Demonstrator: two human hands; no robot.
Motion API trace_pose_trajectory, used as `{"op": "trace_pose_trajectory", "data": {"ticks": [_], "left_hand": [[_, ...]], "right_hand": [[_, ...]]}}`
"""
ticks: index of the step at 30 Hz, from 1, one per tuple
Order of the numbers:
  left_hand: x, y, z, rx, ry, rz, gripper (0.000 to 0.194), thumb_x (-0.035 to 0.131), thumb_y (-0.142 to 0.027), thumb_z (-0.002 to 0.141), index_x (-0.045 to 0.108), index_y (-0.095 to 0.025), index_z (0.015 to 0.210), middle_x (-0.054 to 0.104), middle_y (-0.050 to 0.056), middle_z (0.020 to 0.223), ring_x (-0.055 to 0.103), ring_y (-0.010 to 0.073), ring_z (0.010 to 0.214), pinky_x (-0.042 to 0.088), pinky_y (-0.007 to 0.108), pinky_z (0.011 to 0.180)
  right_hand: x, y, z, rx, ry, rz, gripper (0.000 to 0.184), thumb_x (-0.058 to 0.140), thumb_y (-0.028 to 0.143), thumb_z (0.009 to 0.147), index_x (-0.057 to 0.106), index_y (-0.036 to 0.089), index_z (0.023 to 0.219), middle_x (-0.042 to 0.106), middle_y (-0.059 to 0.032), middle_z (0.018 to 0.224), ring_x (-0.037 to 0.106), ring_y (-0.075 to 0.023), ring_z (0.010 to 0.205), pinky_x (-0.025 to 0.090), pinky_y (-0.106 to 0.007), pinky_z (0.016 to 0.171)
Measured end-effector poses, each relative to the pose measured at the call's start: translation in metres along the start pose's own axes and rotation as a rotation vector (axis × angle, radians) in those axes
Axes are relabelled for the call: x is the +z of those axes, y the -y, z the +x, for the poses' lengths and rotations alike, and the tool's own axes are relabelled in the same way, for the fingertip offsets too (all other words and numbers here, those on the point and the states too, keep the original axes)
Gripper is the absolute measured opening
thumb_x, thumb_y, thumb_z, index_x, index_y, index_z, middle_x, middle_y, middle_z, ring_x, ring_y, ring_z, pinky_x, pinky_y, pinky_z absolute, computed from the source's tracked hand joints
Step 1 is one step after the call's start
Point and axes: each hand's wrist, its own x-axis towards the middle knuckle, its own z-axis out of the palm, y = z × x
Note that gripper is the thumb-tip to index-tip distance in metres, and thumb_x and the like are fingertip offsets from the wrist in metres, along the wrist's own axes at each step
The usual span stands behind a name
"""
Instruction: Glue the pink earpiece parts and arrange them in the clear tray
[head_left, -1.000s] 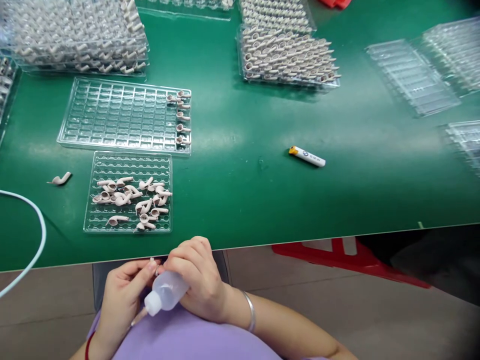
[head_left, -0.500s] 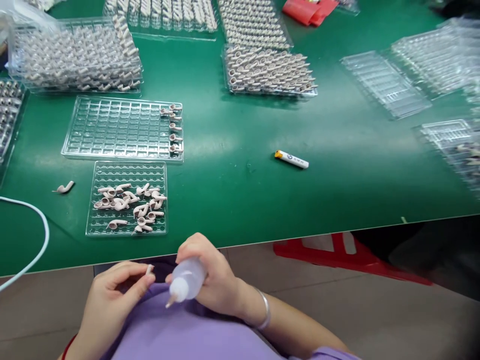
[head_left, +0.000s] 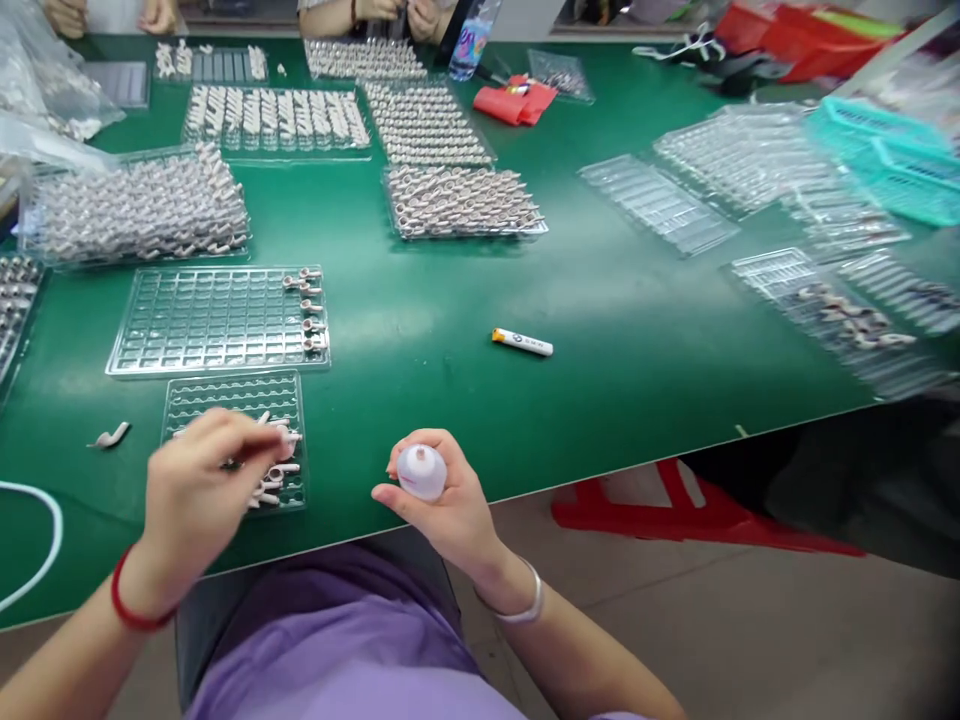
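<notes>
Two bare hands are occupying separate spots. Taking the small clear tray [head_left: 225,392] as the clock's centre, the left hand [head_left: 196,480] is hovering over it from seven o'clock, thumb and fingertips bunching close above the pale curved pieces [head_left: 274,480]; blur is hiding whether a piece is sitting between them, so I cannot tell. The right hand [head_left: 459,515] is holding a squeeze bottle [head_left: 422,480] at about three o'clock, fingers curling around its body, tip facing upward. The pieces are lying jumbled inside the tray, several touching, while a loose piece [head_left: 112,436] is resting on the green table [head_left: 390,400] at nine o'clock. Just beyond, at twelve, a larger tray [head_left: 210,320] is carrying a few similar pieces [head_left: 311,306] along its own three o'clock edge. Judging by the jumble, good handling is calling for a light fingertip pinch on one piece, since overlapping neighbours are probably risking a snag. Keeping the bottle upright and the squeeze gentle is likely guarding against drips, and holding it clear of the tray is leaving the left hand room.
</notes>
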Motion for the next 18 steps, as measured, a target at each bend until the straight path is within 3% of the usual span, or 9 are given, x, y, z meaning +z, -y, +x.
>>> {"op": "trace_pose_trajectory", "data": {"ticks": [3,6,8,12,18], "left_hand": [[0.011,0.022,0.067,0.066,-0.058,0.147,0.012,0.066,-0.028,0.083,0.076,-0.023,0.083,0.074,0.001,0.083,0.067,0.0166,0.076,0.053,0.028,0.072],[0.028,0.044,0.122,-0.011,0.03,0.255,0.016,0.063,-0.023,0.084,0.077,-0.02,0.09,0.076,0.003,0.087,0.068,0.0196,0.084,0.051,0.031,0.079],[0.039,0.056,0.146,-0.041,0.05,0.292,0.018,0.061,-0.02,0.084,0.077,-0.018,0.09,0.076,0.005,0.089,0.068,0.0216,0.086,0.05,0.034,0.082],[0.054,0.069,0.166,-0.048,0.119,0.335,0.018,0.06,-0.016,0.081,0.078,-0.017,0.085,0.076,0.006,0.086,0.067,0.0224,0.084,0.05,0.035,0.082],[0.057,0.075,0.168,-0.016,0.197,0.385,0.02,0.06,-0.02,0.082,0.078,-0.018,0.09,0.074,0.006,0.09,0.065,0.0219,0.085,0.048,0.034,0.083]], "right_hand": [[0.002,-0.003,0.0,0.0,-0.025,0.027,0.036,0.081,0.031,0.072,0.052,0.023,0.092,0.056,0.0034,0.077,0.052,-0.0093,0.061,0.047,-0.019,0.052],[0.002,-0.005,-0.001,-0.002,-0.046,0.041,0.036,0.08,0.031,0.072,0.052,0.024,0.093,0.056,0.0036,0.078,0.052,-0.009,0.061,0.047,-0.019,0.053],[0.002,-0.005,-0.001,0.0,-0.043,0.038,0.036,0.08,0.031,0.072,0.052,0.024,0.093,0.056,0.0033,0.078,0.052,-0.0092,0.061,0.047,-0.019,0.052],[0.001,-0.006,-0.001,0.018,-0.035,0.036,0.036,0.08,0.03,0.072,0.051,0.024,0.093,0.055,0.0035,0.077,0.052,-0.0093,0.061,0.046,-0.019,0.052],[0.0,-0.005,-0.002,0.034,-0.027,0.062,0.036,0.08,0.025,0.071,0.052,0.024,0.093,0.054,0.0042,0.078,0.051,-0.009,0.062,0.046,-0.02,0.054]]}}
